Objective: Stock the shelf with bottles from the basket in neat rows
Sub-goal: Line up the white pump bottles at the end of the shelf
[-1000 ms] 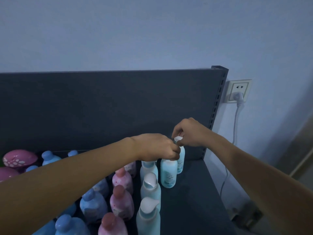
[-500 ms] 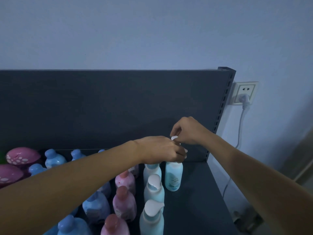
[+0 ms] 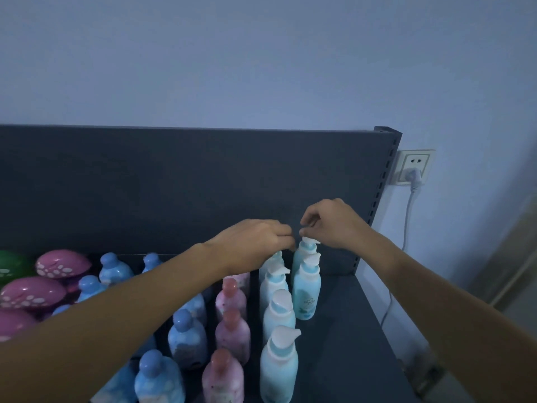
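Note:
On the dark shelf (image 3: 343,338), pale blue pump bottles stand in two rows. The longer row (image 3: 279,314) has several bottles. The short row to its right has a front bottle (image 3: 306,290) standing free and a rear bottle (image 3: 303,250) against the back panel. My right hand (image 3: 334,225) pinches the rear bottle's white pump top. My left hand (image 3: 255,242) hovers with curled fingers over the back of the longer row, hiding that bottle's top. The basket is out of view.
Left of the pump bottles stand rows of pink bottles (image 3: 232,330) and blue bottles (image 3: 186,334). Pink spotted containers (image 3: 62,264) sit at the far left. The bare shelf surface lies right of the short row. A wall socket (image 3: 414,167) with a plugged cable is beyond the shelf's upright.
My left hand has lifted off the front bottle of the short row, which now stands free. My right hand stays on the rear bottle's pump. The camera has shifted slightly.

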Demonstrator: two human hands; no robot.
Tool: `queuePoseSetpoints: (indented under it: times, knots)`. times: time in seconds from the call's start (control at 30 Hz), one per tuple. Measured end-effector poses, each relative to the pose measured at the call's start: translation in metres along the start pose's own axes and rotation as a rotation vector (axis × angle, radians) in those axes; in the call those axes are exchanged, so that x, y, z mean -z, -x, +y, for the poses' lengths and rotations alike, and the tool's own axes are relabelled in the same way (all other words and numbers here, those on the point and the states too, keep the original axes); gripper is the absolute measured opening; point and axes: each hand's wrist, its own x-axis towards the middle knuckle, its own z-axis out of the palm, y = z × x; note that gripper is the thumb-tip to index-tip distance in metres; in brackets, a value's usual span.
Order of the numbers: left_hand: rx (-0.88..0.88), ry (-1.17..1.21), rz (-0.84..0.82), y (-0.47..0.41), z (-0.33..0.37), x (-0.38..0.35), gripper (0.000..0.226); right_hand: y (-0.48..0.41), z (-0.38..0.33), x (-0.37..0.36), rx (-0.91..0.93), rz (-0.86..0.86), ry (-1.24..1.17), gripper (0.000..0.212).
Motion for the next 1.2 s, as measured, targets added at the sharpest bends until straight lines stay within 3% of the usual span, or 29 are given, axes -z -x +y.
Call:
queuePoseSetpoints:
  times: [0.1, 0.37, 0.77, 1.0, 1.2]
  knots:
    - [0.172, 0.016, 0.021, 0.04, 0.001, 0.012, 0.027, 0.022, -0.028, 0.003, -0.007, 0.026, 0.039, 0.015]
    - [0.584, 0.131, 0.053, 0.186, 0.009, 0.058, 0.026, 0.1, -0.149, -0.012, 0.023, 0.104, 0.089, 0.015]
    - [0.611, 0.221, 0.009, 0.448, 0.065, 0.09, 0.023, 0.235, -0.346, -0.14, 0.024, 0.06, -0.023, 0.029]
    - [0.698, 0.367, -0.106, 0.559, 0.122, 0.036, 0.026, 0.305, -0.401, -0.25, 0.126, -0.039, -0.125, 0.03]
    - [0.82, 0.507, -0.178, 0.627, 0.189, -0.041, 0.027, 0.353, -0.412, -0.353, 0.058, -0.205, -0.168, 0.034]
